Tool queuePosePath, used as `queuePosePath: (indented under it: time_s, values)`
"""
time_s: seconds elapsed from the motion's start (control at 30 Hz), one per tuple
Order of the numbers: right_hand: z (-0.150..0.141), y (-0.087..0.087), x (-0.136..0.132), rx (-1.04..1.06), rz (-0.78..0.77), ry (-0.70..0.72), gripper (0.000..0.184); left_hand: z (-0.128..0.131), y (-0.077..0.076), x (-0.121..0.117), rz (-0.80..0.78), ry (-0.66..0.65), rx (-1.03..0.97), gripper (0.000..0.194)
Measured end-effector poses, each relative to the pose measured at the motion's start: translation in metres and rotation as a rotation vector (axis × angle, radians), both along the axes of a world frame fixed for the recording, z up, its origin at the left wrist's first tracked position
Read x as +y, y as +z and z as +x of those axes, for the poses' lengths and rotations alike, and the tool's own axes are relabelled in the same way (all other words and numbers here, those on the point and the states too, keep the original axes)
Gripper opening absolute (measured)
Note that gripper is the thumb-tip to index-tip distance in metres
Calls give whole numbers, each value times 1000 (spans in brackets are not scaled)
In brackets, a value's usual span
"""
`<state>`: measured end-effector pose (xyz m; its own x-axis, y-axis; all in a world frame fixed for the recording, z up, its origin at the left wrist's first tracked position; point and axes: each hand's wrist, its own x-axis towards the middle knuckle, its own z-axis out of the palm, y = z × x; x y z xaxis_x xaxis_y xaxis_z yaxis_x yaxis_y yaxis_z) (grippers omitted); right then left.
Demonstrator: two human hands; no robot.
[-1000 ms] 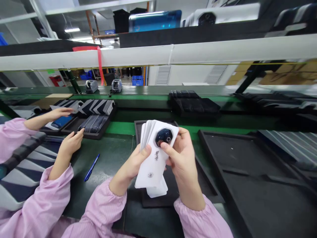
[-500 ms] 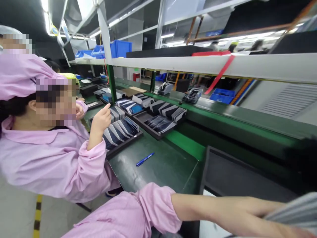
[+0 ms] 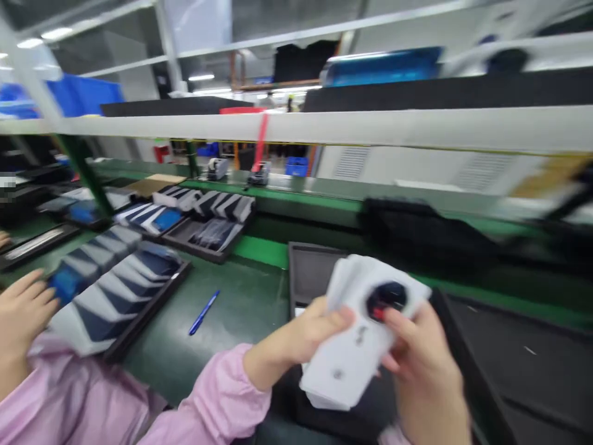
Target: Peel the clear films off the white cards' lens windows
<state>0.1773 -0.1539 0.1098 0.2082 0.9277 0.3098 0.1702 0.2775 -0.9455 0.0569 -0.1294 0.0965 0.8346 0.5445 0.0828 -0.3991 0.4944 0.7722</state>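
Head view shows both of my hands together on one fanned stack of white phone back covers (image 3: 356,346), raised above the near edge of the workbench. My left hand (image 3: 308,334) grips the stack from its left side, thumb laid over the front cover, and my right hand (image 3: 417,358) closes on it from the right, one fingertip beside the camera ring. How many covers the stack holds I cannot count; motion blur merges the fanned edges at the top. The front cover is a white, glossy rounded rectangle, tilted with its top leaning right. Near its top sits one round black camera ring (image 3: 386,298), with a small red spot at its lower left. Below that are two small dark marks I cannot read.

Under the stack lies an empty black foam tray (image 3: 315,272), and a second, larger black tray (image 3: 532,358) sits just to its right. One blue pen (image 3: 204,312) rests on the dark green bench top (image 3: 241,309), left of my forearm. Farther left, a black tray holds a row of overlapping grey-and-navy covers (image 3: 115,284), and at least two more such trays stand behind it. A co-worker's hand (image 3: 23,306) in a pink sleeve touches the near end of that row. Two tape dispensers (image 3: 217,167) stand at the back of the green line.
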Motion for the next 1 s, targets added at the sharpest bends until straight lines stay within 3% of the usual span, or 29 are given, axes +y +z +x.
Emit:
queuePosePath:
  time_s: [0.07,0.13,0.2,0.37,0.53,0.67,0.8,0.9,1.0]
  values:
    - [20,4,-16,199,14,-20,42,-4,5,1,-93,-39,-32,91]
    - [22,7,-22,424,13,86,64,-7,12,3,-177,-101,-40,85]
    - [16,11,-20,524,6,185,70,-10,16,2,-190,-102,-8,81]
    - [6,16,-16,402,62,63,53,-10,22,-5,10,95,170,88]
    - [12,14,-18,452,-10,208,60,-9,27,-7,6,86,214,100]
    - [11,14,-18,381,88,108,57,-17,27,-11,68,138,248,92]
    - [5,18,-21,402,123,217,70,-29,24,-20,-36,245,324,89]
    - [2,22,-22,396,146,144,69,-35,20,-25,-171,344,417,92]
    - [2,24,-21,404,64,225,80,-44,9,-19,-249,356,478,98]
